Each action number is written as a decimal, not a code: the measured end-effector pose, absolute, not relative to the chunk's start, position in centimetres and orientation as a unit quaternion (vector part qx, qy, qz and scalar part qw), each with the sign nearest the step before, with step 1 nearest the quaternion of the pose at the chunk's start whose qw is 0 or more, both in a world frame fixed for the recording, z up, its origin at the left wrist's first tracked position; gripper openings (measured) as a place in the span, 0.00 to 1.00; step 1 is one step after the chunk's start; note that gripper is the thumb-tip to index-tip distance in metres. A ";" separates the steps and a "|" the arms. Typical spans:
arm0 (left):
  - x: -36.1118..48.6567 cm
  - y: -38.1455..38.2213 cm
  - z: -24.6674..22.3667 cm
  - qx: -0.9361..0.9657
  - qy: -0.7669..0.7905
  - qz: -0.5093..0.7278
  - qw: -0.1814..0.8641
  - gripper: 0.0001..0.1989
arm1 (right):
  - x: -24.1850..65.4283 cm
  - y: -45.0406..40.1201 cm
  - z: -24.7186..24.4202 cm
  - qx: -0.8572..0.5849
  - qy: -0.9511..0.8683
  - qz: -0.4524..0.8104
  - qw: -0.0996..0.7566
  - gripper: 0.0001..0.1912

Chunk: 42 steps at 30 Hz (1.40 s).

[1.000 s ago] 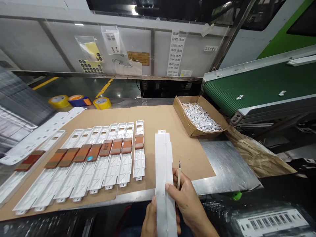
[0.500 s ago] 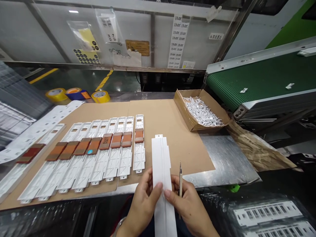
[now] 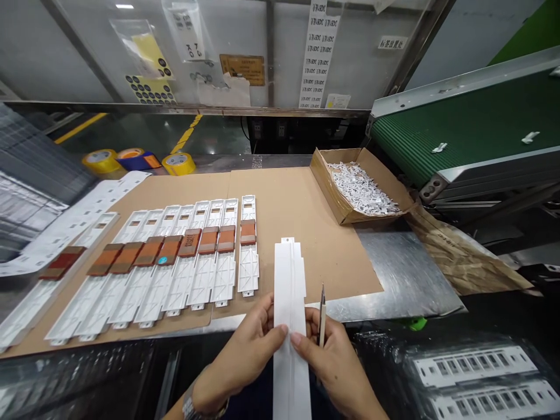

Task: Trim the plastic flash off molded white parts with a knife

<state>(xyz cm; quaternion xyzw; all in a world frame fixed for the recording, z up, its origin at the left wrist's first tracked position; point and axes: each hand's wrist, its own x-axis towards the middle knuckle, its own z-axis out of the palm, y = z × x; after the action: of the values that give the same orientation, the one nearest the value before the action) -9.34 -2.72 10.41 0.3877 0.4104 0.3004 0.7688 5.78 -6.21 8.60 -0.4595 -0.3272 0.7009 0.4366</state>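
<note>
A long white plastic strip (image 3: 289, 280) with a small tab at its far end is held upright between my hands, its smooth ribbed face toward me. My left hand (image 3: 254, 344) grips its left edge, thumb on the front. My right hand (image 3: 330, 356) grips the right edge the same way. Between the fingers of that hand also sits a slim, pointed tool with a pale handle (image 3: 322, 326); its kind is unclear. Left of my hands, several similar white plastic strips (image 3: 224, 280) lie side by side, with reddish-brown blocks (image 3: 209, 240) across their middles.
Cardboard (image 3: 289, 204) covers the metal table (image 3: 402, 274). An open carton (image 3: 326, 186) of small white parts stands at the back right, beside a green conveyor belt (image 3: 481, 134). Tape rolls (image 3: 178, 164) lie at the back left. White slotted panels (image 3: 476, 366) lie low at right.
The camera view has shifted slightly, so the table's contents appear higher. Both hands keep hold of the white strip, and more of my left wrist shows.
</note>
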 end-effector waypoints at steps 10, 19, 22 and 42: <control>-9.1 -2.2 9.8 0.411 0.423 0.280 0.757 0.23 | 5.5 -6.2 8.6 -0.477 -0.352 0.682 0.429 0.18; -9.0 -2.2 10.0 0.384 0.404 0.278 0.782 0.25 | 5.9 -6.3 8.4 -0.460 -0.336 0.695 0.439 0.18; -8.8 -2.3 9.9 0.374 0.404 0.286 0.784 0.25 | 5.9 -6.3 8.4 -0.465 -0.334 0.693 0.438 0.19; -8.8 -2.5 9.8 0.366 0.408 0.294 0.783 0.25 | 5.7 -6.3 8.5 -0.495 -0.345 0.675 0.424 0.19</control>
<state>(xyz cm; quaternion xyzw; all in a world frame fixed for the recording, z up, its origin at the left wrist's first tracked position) -8.78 -2.45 9.75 0.3661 0.4078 0.2939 0.7831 5.65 -6.34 8.50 -0.4946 -0.3455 0.6754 0.4241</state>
